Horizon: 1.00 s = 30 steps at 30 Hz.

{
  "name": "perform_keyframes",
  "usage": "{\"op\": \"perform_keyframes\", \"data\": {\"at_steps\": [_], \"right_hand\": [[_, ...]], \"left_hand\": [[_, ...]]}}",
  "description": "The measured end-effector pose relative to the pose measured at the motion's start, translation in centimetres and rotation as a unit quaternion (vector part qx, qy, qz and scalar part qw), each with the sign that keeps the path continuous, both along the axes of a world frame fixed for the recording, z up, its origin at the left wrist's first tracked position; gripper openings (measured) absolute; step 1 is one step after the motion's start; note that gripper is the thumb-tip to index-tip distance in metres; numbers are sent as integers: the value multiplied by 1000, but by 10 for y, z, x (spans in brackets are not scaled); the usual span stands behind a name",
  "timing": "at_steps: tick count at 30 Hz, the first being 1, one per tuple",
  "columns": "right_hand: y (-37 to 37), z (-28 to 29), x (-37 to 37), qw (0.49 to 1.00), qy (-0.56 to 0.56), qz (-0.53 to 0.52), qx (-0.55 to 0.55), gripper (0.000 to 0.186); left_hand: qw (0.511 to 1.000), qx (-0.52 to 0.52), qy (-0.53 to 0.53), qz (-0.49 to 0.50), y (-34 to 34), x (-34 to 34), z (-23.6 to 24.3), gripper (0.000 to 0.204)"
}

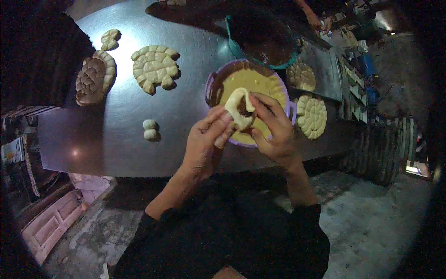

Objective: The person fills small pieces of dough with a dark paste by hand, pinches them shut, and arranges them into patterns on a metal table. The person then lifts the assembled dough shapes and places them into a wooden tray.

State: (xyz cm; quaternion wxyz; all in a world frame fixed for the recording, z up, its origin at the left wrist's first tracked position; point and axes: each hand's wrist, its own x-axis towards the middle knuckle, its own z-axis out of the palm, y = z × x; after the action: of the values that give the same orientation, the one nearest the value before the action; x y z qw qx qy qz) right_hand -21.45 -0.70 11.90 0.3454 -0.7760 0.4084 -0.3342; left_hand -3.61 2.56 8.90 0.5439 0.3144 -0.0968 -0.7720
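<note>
In front of me, my left hand (206,137) and my right hand (278,137) both pinch a flattened piece of pale dough (231,103). Its edge is folded up around a dark brown filling (243,109). The dough is held above a lilac basin (210,83), which contains a smooth yellow mass (253,79) whose kind I cannot tell. Fingers and thumbs of both hands press on the dough's rim from either side. On the table to the left sit two small dough balls (150,130), one against the other.
The metal table (116,144) carries clusters of pale dough pieces (155,67), a shadowed cluster (95,79), a small one (110,40) and two more (311,116) at right. A teal basin (233,44) stands behind the lilac one. Another person's hand (318,24) shows beyond.
</note>
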Motion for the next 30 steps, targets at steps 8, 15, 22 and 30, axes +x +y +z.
{"op": "perform_keyframes", "data": {"at_steps": [8,15,22,30], "right_hand": [[72,0,-36,979,-201,-15,37,37],[114,41,-44,968,42,104,-223,33],[123,42,-45,974,-66,169,-135,33],[109,54,-8,982,-10,151,-114,30]], "left_hand": [[940,-218,-258,-49,66,-32,25,38],[964,-76,-250,55,111,-58,44,30],[842,-197,-496,84,143,-51,50,22],[875,-323,-337,130,147,-13,34,22]]}}
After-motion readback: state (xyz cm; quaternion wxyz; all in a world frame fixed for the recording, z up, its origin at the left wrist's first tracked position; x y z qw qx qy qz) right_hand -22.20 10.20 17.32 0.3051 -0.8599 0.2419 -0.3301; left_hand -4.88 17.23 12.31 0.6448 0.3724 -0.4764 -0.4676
